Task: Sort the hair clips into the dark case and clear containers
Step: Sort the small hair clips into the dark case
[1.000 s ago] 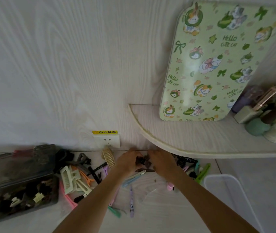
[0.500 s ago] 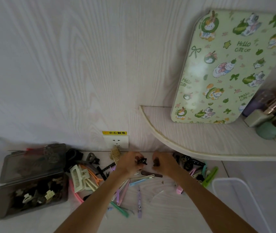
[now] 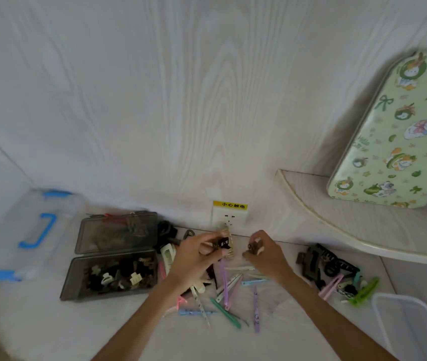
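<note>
My left hand pinches a small black claw clip above the table. A hand's width to the right, my right hand pinches a small brown claw clip. The dark case lies open at the left, its tray full of small black and cream claw clips, its lid folded back. Several long pastel snap clips are scattered under and in front of both hands. A pile of larger black clips and a green clip lie at the right. A clear container stands at the bottom right.
A clear storage box with blue latches stands at the far left. A wall socket with a yellow label sits behind the hands. A curved shelf at the right carries a green patterned board.
My hands have drawn apart, each keeping a small clip, and the left one has lifted slightly. The view has swung left, bringing the blue-latched box into sight.
</note>
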Available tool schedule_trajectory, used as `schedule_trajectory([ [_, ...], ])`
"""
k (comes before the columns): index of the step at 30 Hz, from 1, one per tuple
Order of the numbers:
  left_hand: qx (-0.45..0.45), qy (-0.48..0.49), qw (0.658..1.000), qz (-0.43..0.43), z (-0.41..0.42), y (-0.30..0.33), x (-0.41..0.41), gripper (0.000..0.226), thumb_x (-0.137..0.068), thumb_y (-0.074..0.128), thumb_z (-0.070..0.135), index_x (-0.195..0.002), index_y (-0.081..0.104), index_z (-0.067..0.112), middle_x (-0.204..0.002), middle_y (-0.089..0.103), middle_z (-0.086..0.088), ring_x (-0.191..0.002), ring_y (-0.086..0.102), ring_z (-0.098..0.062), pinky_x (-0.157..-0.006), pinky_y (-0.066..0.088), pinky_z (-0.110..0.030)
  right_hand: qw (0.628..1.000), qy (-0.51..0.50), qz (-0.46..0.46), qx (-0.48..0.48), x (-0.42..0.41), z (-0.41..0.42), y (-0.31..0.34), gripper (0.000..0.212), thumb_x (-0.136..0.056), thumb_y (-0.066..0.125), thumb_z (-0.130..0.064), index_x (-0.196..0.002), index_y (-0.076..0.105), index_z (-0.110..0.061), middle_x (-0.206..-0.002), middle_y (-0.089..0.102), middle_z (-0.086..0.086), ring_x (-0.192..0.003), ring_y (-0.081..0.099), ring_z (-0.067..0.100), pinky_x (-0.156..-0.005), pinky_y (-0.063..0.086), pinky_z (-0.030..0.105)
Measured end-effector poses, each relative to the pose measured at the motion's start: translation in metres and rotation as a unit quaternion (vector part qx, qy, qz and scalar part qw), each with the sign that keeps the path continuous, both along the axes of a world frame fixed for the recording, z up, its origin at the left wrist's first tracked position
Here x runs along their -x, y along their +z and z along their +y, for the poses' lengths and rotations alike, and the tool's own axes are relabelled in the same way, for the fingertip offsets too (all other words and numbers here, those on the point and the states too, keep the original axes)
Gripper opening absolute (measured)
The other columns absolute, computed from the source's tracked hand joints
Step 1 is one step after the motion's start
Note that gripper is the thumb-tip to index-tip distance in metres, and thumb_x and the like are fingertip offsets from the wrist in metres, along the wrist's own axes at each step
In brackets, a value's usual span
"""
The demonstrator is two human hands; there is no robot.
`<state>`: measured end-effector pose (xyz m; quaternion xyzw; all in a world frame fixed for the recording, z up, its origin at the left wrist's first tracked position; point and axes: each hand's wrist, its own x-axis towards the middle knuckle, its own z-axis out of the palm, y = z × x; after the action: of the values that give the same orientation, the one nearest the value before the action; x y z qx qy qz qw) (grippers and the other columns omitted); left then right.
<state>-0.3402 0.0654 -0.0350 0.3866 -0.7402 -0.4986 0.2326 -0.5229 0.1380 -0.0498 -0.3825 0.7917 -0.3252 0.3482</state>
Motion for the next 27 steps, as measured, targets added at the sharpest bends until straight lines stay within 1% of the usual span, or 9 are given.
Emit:
schedule_trajectory([
  [4,0.041,0.190,0.979,-0.068,-0.005,-0.014,-0.090,0.031,-0.074,0.076,0.028,-0.104,0.067,0.029,-0.084,0.068,0.020,-0.075,0.064,0.005,-0.066,0.048,-0.005,0.986,0.147,-0.067,0.029,-0.082,-0.030,0.006,0.030,-0.073,0.070,-0.013,-0.083,0.047,-0.028,-0.076,0.057,-0.008,-0.066,0.053,0.007,-0.062,0.043,0.020],
  [9,0.051,0.286,0.949,-0.122,-0.013,-0.020,-0.162,0.031,-0.075,0.077,0.023,-0.104,0.068,0.018,-0.084,0.067,0.009,-0.074,0.062,-0.001,-0.066,0.044,-0.010,0.961,0.261,-0.024,0.090,-0.172,-0.057,0.006,0.026,-0.080,0.060,-0.011,-0.099,0.045,-0.022,-0.072,0.057,-0.004,-0.061,0.056,0.013,-0.059,0.046,0.035],
  [12,0.022,0.258,0.954,-0.151,-0.020,-0.028,-0.186,0.042,-0.075,0.076,0.023,-0.115,0.063,0.021,-0.097,0.065,0.008,-0.091,0.064,-0.009,-0.078,0.049,-0.019,0.951,0.300,-0.004,0.081,-0.197,-0.065,0.000,0.040,-0.080,0.058,-0.004,-0.117,0.050,-0.016,-0.104,0.065,0.008,-0.092,0.063,0.023,-0.077,0.054,0.041],
  [14,0.017,0.192,0.961,-0.197,-0.021,-0.030,-0.198,0.052,-0.075,0.076,0.022,-0.123,0.056,0.027,-0.110,0.058,0.012,-0.106,0.058,-0.009,-0.089,0.046,-0.023,0.931,0.352,0.059,0.078,-0.202,-0.066,-0.005,0.053,-0.078,0.057,0.000,-0.129,0.053,-0.016,-0.125,0.061,0.007,-0.116,0.055,0.023,-0.098,0.046,0.036],
  [16,0.019,0.133,0.967,-0.218,-0.018,-0.030,-0.206,0.055,-0.078,0.073,0.016,-0.126,0.051,0.031,-0.121,0.053,0.011,-0.116,0.053,-0.012,-0.096,0.043,-0.026,0.918,0.374,0.107,0.077,-0.201,-0.064,-0.006,0.054,-0.079,0.053,0.002,-0.130,0.054,-0.017,-0.131,0.057,0.007,-0.124,0.047,0.022,-0.106,0.037,0.029],
  [18,0.028,0.114,0.964,-0.240,-0.015,-0.028,-0.210,0.051,-0.082,0.068,0.016,-0.128,0.050,0.029,-0.128,0.051,0.009,-0.120,0.051,-0.014,-0.096,0.044,-0.027,0.919,0.364,0.127,0.084,-0.195,-0.059,-0.003,0.050,-0.084,0.049,0.000,-0.129,0.055,-0.020,-0.130,0.057,0.002,-0.124,0.045,0.018,-0.103,0.034,0.024],
  [21,0.061,0.109,0.957,-0.263,-0.013,-0.023,-0.205,0.040,-0.087,0.063,0.025,-0.125,0.052,0.032,-0.125,0.054,0.012,-0.117,0.052,-0.010,-0.088,0.042,-0.021,0.939,0.318,0.111,0.069,-0.176,-0.044,-0.001,0.038,-0.090,0.047,-0.008,-0.120,0.060,-0.026,-0.112,0.059,-0.003,-0.112,0.050,0.012,-0.096,0.040,0.023],
  [24,0.084,0.085,0.964,-0.237,-0.011,-0.013,-0.177,0.032,-0.088,0.060,0.026,-0.119,0.057,0.032,-0.118,0.056,0.017,-0.111,0.053,-0.003,-0.084,0.041,-0.018,0.952,0.292,0.085,0.026,-0.144,-0.022,-0.004,0.032,-0.089,0.049,-0.007,-0.111,0.063,-0.024,-0.119,0.061,-0.004,-0.113,0.053,0.010,-0.094,0.040,0.019],
  [27,0.099,0.026,0.972,-0.211,-0.009,-0.006,-0.128,0.026,-0.089,0.059,0.023,-0.114,0.060,0.031,-0.111,0.060,0.016,-0.104,0.057,-0.002,-0.084,0.046,-0.021,0.959,0.264,0.104,0.018,-0.104,0.007,-0.006,0.032,-0.088,0.047,-0.003,-0.109,0.066,-0.018,-0.118,0.064,-0.004,-0.109,0.057,0.011,-0.080,0.037,0.008],
])
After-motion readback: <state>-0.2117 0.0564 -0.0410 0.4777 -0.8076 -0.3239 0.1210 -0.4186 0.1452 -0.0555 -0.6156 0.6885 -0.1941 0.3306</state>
